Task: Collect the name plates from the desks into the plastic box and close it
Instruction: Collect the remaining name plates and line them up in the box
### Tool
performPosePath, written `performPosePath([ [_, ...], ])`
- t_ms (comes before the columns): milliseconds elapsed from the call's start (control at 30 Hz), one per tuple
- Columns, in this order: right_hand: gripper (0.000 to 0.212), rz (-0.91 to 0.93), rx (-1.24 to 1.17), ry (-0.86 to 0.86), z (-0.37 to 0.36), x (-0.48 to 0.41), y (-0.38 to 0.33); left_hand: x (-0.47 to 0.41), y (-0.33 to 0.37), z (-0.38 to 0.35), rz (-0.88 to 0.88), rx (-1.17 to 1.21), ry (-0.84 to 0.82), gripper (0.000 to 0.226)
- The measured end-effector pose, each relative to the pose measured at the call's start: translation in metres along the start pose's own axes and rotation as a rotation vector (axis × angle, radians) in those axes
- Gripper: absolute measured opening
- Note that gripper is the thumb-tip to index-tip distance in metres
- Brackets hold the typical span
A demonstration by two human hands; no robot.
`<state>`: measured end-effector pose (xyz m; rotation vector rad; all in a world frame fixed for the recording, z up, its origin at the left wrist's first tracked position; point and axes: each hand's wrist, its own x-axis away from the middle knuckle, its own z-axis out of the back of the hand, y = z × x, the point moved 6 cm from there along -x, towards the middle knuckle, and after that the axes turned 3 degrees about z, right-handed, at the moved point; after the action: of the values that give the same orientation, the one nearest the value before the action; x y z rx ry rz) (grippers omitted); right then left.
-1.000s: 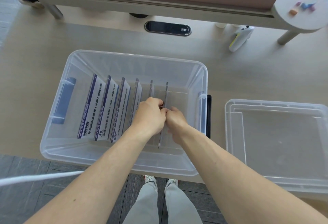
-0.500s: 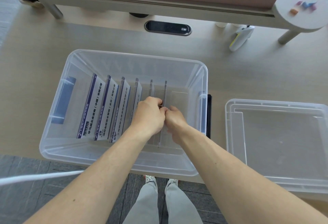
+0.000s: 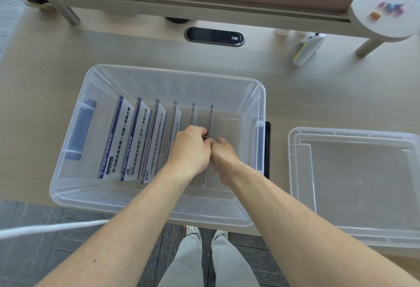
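A clear plastic box (image 3: 68,186) with blue handles sits on the desk in front of me. Inside it several acrylic name plates (image 3: 134,136) stand in a row, leaning, with dark printed text on white cards. Both hands reach into the box. My left hand (image 3: 189,150) and my right hand (image 3: 223,155) are closed together on the rightmost name plate (image 3: 211,116), which stands upright on its edge. The box's clear lid (image 3: 359,184) lies upside down on the desk to the right.
A black object (image 3: 267,148) sticks out behind the box's right wall. A white and yellow handheld device (image 3: 306,48) lies at the back right. A black oval cable port (image 3: 214,36) is set in the desk. A round white side table (image 3: 386,7) holds small coloured items.
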<state>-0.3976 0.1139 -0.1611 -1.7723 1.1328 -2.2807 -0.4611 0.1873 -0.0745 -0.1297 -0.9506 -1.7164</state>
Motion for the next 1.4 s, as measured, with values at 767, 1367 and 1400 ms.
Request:
performPosePath([
  [767, 0.070, 0.012, 0.012, 0.016, 0.001, 0.012, -0.007, 0.014, 0.007, 0.024, -0.119, 0.012, 0.166, 0.030],
  [1367, 0.060, 0.020, 0.092, 0.079, 0.011, 0.016, -0.009, -0.004, -0.006, 0.045, -0.043, -0.199, 0.160, 0.026],
  [1400, 0.060, 0.027, 0.102, 0.090, 0.014, 0.020, -0.012, -0.003, -0.006, 0.049, -0.044, -0.170, 0.157, 0.032],
])
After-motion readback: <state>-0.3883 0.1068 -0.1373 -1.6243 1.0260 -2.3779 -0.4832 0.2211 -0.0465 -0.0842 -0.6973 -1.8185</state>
